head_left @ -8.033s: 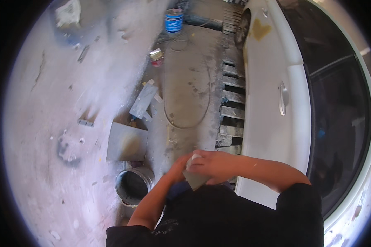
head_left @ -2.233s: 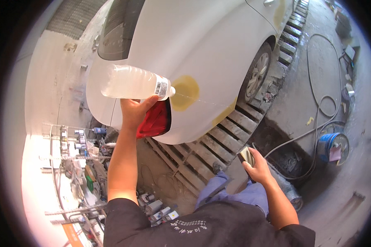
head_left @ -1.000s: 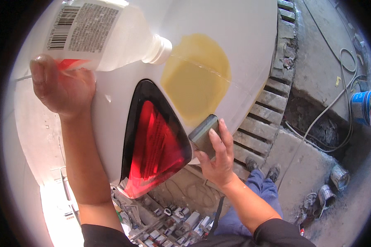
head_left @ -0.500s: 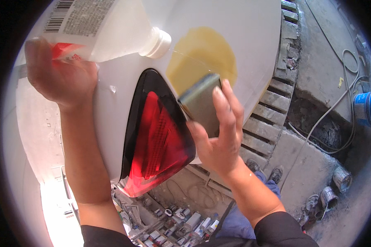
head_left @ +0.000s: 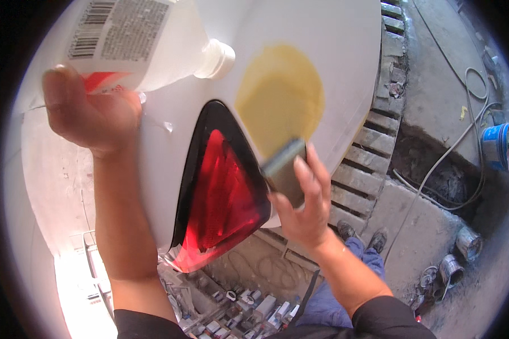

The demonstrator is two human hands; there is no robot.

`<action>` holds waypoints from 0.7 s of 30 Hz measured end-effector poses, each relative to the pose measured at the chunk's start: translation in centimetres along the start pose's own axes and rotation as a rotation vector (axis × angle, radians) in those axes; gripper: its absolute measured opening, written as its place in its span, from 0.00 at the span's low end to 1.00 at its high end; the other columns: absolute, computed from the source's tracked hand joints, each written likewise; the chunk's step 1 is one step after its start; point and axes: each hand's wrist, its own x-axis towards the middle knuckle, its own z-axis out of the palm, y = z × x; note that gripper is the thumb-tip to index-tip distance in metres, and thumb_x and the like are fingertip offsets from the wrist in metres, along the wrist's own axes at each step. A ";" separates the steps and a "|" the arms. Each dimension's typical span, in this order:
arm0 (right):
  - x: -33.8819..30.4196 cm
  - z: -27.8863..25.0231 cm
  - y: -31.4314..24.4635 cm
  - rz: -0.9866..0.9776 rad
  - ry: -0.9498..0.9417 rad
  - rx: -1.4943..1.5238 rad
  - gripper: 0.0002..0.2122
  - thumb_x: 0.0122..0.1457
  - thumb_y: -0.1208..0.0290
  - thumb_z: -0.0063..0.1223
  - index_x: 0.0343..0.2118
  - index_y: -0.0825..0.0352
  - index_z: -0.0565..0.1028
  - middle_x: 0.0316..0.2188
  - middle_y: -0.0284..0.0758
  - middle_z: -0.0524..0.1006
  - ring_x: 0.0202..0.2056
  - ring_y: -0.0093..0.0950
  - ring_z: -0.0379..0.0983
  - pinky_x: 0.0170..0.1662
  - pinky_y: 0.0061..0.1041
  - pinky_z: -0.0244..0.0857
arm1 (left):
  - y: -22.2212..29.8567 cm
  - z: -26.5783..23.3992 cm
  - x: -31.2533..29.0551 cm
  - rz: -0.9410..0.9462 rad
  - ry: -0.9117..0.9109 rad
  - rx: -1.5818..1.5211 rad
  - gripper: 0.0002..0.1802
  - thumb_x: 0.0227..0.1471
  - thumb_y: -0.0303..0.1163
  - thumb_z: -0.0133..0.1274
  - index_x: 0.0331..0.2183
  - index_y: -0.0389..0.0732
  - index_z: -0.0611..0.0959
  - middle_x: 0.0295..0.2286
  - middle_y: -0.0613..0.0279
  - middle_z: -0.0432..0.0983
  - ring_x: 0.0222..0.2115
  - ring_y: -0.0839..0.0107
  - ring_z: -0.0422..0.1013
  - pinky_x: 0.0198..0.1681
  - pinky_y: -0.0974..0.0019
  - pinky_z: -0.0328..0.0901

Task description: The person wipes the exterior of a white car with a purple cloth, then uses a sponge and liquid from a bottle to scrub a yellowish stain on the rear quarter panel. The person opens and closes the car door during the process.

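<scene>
My left hand [head_left: 93, 113] is closed round a translucent plastic bottle [head_left: 178, 48] with a white cap [head_left: 223, 60]. The bottle is tipped nearly on its side, its cap toward a yellowish-tan round patch [head_left: 281, 99] on the white car body panel [head_left: 333, 34]. Low on that patch, my right hand [head_left: 306, 206] grips a dark greenish-grey sanding block [head_left: 288, 172], fingers along its right side and thumb on the left. The block's underside is hidden. Just left of it sits a red tail light [head_left: 226, 192] with a black border.
Slatted grating [head_left: 353, 183] runs along the floor right of the car. Beyond it lie a hose [head_left: 432, 169], a blue bucket [head_left: 496, 148] and open metal cans [head_left: 451, 271]. Many small containers [head_left: 263, 308] stand low at the bottom. My shoes [head_left: 377, 240] are on the floor.
My right hand has slid the sanding block down toward the patch's lower edge. A thin liquid stream from the bottle cap showed earlier and is not visible now. The left hand still holds the bottle tipped.
</scene>
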 end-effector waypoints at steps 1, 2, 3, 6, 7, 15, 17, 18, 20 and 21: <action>-1.3 -0.2 0.2 0.010 -0.003 0.003 0.35 0.44 0.77 0.70 0.60 0.64 0.69 0.63 0.49 0.64 0.55 0.47 0.67 0.57 0.41 0.63 | 0.0 0.1 0.0 -0.021 0.011 -0.010 0.13 0.48 0.24 0.58 0.36 0.35 0.72 0.26 0.60 0.66 0.22 0.72 0.64 0.23 0.74 0.65; -1.8 -0.2 0.4 0.024 -0.006 0.009 0.35 0.45 0.76 0.70 0.59 0.64 0.69 0.63 0.49 0.64 0.55 0.47 0.67 0.57 0.40 0.63 | 0.0 0.1 -0.1 -0.046 0.024 -0.028 0.11 0.50 0.24 0.56 0.35 0.35 0.72 0.26 0.61 0.66 0.22 0.73 0.64 0.24 0.74 0.65; -0.1 0.0 0.2 -0.008 0.008 -0.011 0.35 0.44 0.75 0.70 0.59 0.63 0.69 0.63 0.49 0.64 0.55 0.47 0.68 0.57 0.41 0.63 | 0.1 0.3 -0.5 -0.071 0.036 -0.050 0.08 0.52 0.24 0.54 0.34 0.35 0.72 0.26 0.61 0.66 0.22 0.74 0.63 0.24 0.75 0.66; 5.9 0.9 -0.3 -0.103 0.008 0.001 0.35 0.44 0.75 0.70 0.59 0.63 0.69 0.63 0.49 0.64 0.55 0.48 0.67 0.57 0.42 0.62 | 0.1 0.7 -1.1 -0.135 0.088 -0.123 0.03 0.58 0.23 0.49 0.31 0.36 0.72 0.27 0.62 0.66 0.23 0.76 0.63 0.26 0.75 0.67; 6.2 1.1 -0.1 -0.104 0.007 0.015 0.35 0.44 0.76 0.69 0.59 0.63 0.69 0.63 0.49 0.64 0.54 0.48 0.67 0.57 0.42 0.62 | -0.1 0.8 -1.2 -0.172 0.106 -0.168 0.05 0.59 0.23 0.47 0.30 0.36 0.71 0.27 0.63 0.66 0.23 0.77 0.63 0.26 0.75 0.67; 3.4 0.0 1.2 -0.102 -0.028 -0.026 0.30 0.49 0.72 0.67 0.58 0.63 0.71 0.63 0.49 0.64 0.55 0.47 0.67 0.58 0.43 0.62 | -0.2 1.1 -1.3 -0.150 0.153 -0.273 0.06 0.57 0.19 0.51 0.38 0.32 0.76 0.31 0.59 0.71 0.25 0.71 0.68 0.29 0.73 0.69; 7.1 0.4 0.8 -0.157 -0.042 -0.031 0.30 0.49 0.72 0.67 0.57 0.63 0.71 0.63 0.48 0.64 0.55 0.47 0.67 0.57 0.42 0.62 | 0.4 1.1 -0.5 -0.050 0.110 -0.091 0.08 0.55 0.18 0.51 0.40 0.33 0.75 0.31 0.58 0.72 0.26 0.69 0.70 0.29 0.72 0.69; 7.8 0.6 0.6 -0.185 -0.049 -0.033 0.30 0.49 0.71 0.68 0.57 0.63 0.71 0.63 0.48 0.64 0.54 0.47 0.67 0.57 0.42 0.62 | 0.5 0.7 -0.4 -0.072 0.089 -0.073 0.09 0.54 0.18 0.51 0.40 0.33 0.75 0.31 0.58 0.73 0.26 0.68 0.71 0.29 0.71 0.69; 5.3 0.0 1.0 -0.138 -0.066 -0.027 0.31 0.50 0.70 0.68 0.59 0.63 0.70 0.62 0.50 0.65 0.56 0.47 0.67 0.58 0.41 0.62 | 0.8 0.1 -0.4 -0.125 0.056 -0.053 0.11 0.52 0.17 0.52 0.40 0.34 0.75 0.32 0.58 0.73 0.27 0.66 0.71 0.29 0.69 0.68; 3.1 -0.7 1.5 -0.136 -0.085 -0.057 0.32 0.51 0.70 0.68 0.60 0.64 0.68 0.62 0.51 0.65 0.58 0.48 0.66 0.59 0.41 0.62 | 0.7 0.0 -0.6 -0.153 0.049 -0.049 0.13 0.50 0.17 0.53 0.40 0.35 0.75 0.32 0.57 0.73 0.27 0.64 0.71 0.28 0.69 0.67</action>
